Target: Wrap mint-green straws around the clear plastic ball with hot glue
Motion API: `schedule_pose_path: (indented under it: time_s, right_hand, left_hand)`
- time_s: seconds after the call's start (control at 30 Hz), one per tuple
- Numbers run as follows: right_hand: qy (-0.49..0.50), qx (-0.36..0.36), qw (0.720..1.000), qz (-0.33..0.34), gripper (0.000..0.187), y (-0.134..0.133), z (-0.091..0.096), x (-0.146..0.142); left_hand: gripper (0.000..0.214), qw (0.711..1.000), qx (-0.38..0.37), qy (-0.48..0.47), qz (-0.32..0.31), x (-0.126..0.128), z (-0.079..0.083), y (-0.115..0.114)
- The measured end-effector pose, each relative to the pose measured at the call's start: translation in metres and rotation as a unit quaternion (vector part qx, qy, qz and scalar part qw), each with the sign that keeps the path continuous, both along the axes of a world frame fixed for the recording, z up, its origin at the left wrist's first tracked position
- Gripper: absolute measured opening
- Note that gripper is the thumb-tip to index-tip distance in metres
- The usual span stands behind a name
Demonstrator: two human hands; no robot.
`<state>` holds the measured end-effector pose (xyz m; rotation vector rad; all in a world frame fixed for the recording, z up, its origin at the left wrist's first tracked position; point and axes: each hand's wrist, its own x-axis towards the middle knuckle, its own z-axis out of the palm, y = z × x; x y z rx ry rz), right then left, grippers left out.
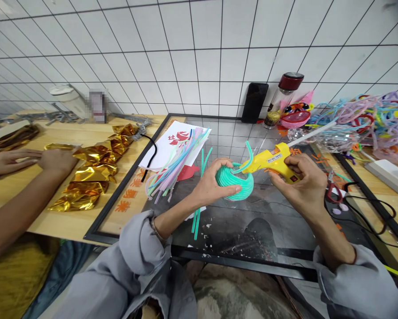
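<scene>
My left hand (215, 181) is closed around a rounded, bowl-like coil of turquoise pipe cleaners (237, 188), thumb across its front and fingers at its far rim. One loose end of turquoise strand (250, 153) curves up from the coil's top. In my right hand (301, 179) is a yellow glue gun (268, 160), its tip pointing left at the coil's upper rim, at or very near the strand. A long whitish glue stick (313, 134) juts from the gun's back. Turquoise pipe cleaners (196, 221) lie just left of the coil, partly behind my left arm.
Mixed pastel pipe cleaners (177, 164) rest on white paper (162, 139). At the back stand a dark phone (254, 103) and a glass bottle (278, 106). Red-handled scissors (334, 192), a black cable (368, 217) and a tangled pile (368, 115) are right. Another person's hands (57, 161) touch gold foil (92, 177).
</scene>
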<state>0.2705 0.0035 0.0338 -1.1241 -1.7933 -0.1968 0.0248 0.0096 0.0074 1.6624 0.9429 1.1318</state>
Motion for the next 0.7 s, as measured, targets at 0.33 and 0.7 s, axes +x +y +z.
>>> schedule_pose_path:
  time_s: [0.33, 0.7]
  right_hand:
    - [-0.003, 0.012, 1.000, -0.003, 0.021, -0.0027, 0.0002, -0.0046]
    - [-0.017, 0.036, 0.999, -0.018, 0.022, -0.0021, 0.0014, -0.0041]
  left_hand:
    - [0.052, 1.000, 0.000, 0.001, 0.000, 0.0011, 0.0016, -0.0009]
    - [0.051, 1.000, -0.002, -0.001, -0.001, 0.0009, 0.0017, -0.0005]
